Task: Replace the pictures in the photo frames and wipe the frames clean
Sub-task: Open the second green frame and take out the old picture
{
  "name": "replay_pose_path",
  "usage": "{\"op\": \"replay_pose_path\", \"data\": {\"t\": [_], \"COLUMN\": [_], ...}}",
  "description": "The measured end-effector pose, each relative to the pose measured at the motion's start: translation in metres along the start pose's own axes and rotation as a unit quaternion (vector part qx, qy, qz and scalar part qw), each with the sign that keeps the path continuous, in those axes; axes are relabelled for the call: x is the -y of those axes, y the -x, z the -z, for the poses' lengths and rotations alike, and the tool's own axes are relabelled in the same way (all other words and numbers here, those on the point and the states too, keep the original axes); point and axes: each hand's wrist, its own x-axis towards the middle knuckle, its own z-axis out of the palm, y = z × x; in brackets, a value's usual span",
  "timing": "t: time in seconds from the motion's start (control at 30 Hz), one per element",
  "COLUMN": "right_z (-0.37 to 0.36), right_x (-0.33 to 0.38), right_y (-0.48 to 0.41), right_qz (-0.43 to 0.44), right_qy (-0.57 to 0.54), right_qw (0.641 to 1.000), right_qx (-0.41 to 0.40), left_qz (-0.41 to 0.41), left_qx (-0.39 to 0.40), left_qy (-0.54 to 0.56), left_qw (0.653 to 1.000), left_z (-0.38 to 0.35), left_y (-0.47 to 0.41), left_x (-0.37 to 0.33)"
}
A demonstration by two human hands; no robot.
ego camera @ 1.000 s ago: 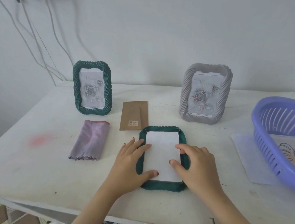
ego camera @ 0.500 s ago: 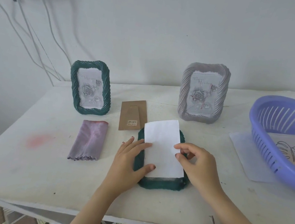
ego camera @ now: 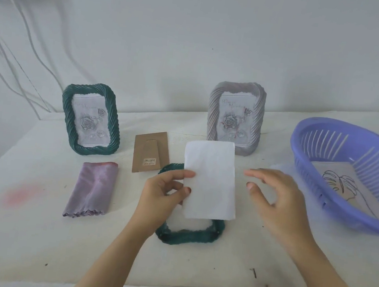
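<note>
While the left hand [ego camera: 160, 194] pinches the white picture [ego camera: 210, 181] above the green frame [ego camera: 186, 236] near the desk [ego camera: 29, 231] front edge, the empty right hand [ego camera: 279, 202] is open; lift it flat

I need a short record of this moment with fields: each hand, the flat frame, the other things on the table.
left hand: pinches the white sheet, held above the flat frame
right hand: open, beside the sheet, holds nothing
flat frame: dark green, lying on the table
standing frames: green frame, grey frame, both upright at the back
other: backing board, cloth, basket with leaf drawing inside
</note>
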Motion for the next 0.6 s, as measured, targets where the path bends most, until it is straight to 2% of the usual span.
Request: {"op": "replay_pose_path", "data": {"t": [0.07, 0.1, 0.2, 0.33, 0.6], "right_z": [0.026, 0.040, 0.076, 0.107, 0.139], "right_x": [-0.004, -0.005, -0.012, -0.018, -0.025], "right_y": [-0.005, -0.006, -0.003, 0.004, -0.010], "right_qz": [0.062, 0.067, 0.009, -0.126, -0.136], "right_qy": [0.118, 0.182, 0.324, 0.231, 0.128], "right_qw": [0.990, 0.979, 0.945, 0.958, 0.981], "right_qx": [-0.051, -0.063, -0.033, 0.114, 0.049], "left_qz": [-0.008, -0.007, 0.005, 0.037, 0.075], "left_qx": [0.015, 0.022, 0.028, 0.058, 0.130], "left_qy": [0.012, 0.018, 0.036, 0.052, 0.066], "left_qw": [1.000, 1.000, 0.999, 0.996, 0.987], "left_z": [-0.010, -0.016, -0.036, -0.068, -0.138], "left_y": [-0.005, -0.007, -0.014, -0.025, -0.044], "left_x": [-0.004, -0.007, -0.011, -0.014, -0.020]}}
